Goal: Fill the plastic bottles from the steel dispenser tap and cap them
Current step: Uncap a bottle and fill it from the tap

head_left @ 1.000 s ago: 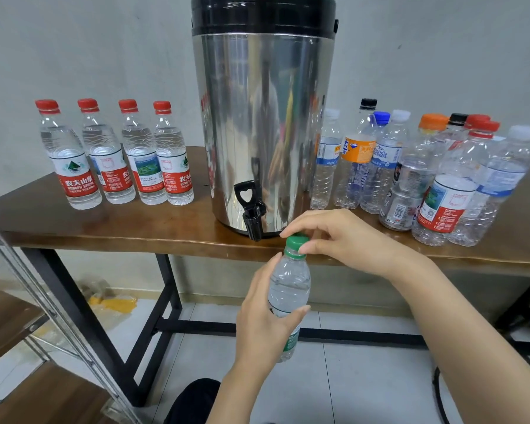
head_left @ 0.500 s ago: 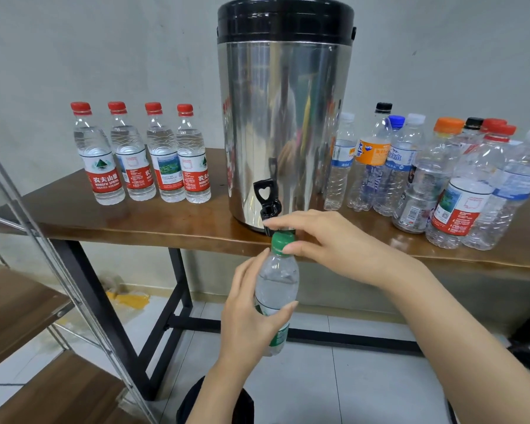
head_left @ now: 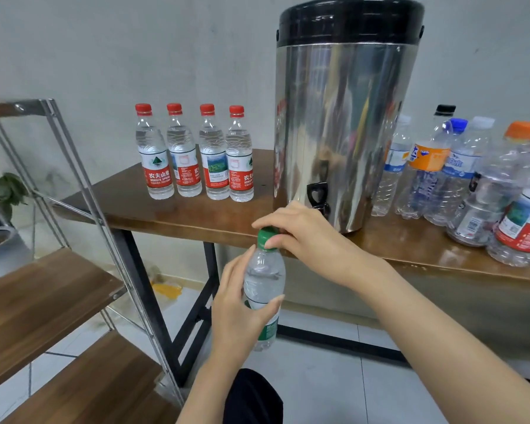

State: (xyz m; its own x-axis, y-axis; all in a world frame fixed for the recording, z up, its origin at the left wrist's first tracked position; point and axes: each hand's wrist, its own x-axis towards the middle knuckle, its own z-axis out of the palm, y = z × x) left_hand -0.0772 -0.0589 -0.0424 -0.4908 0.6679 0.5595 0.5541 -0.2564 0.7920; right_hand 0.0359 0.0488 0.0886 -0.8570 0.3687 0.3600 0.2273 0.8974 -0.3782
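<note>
Bottle (head_left: 264,281) in left grip (head_left: 236,315), right grip (head_left: 303,235) pinching cap (head_left: 266,234)

The left hand (head_left: 239,304) and right hand (head_left: 300,231) are bare, arms uncovered as far as shown; nails plain, unpainted; black fabric (head_left: 253,396) clothes a leg at the bottom edge.

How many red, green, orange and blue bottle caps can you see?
Red caps: 4
Green cap: 1
Orange cap: 1
Blue cap: 1
Total: 7
</note>
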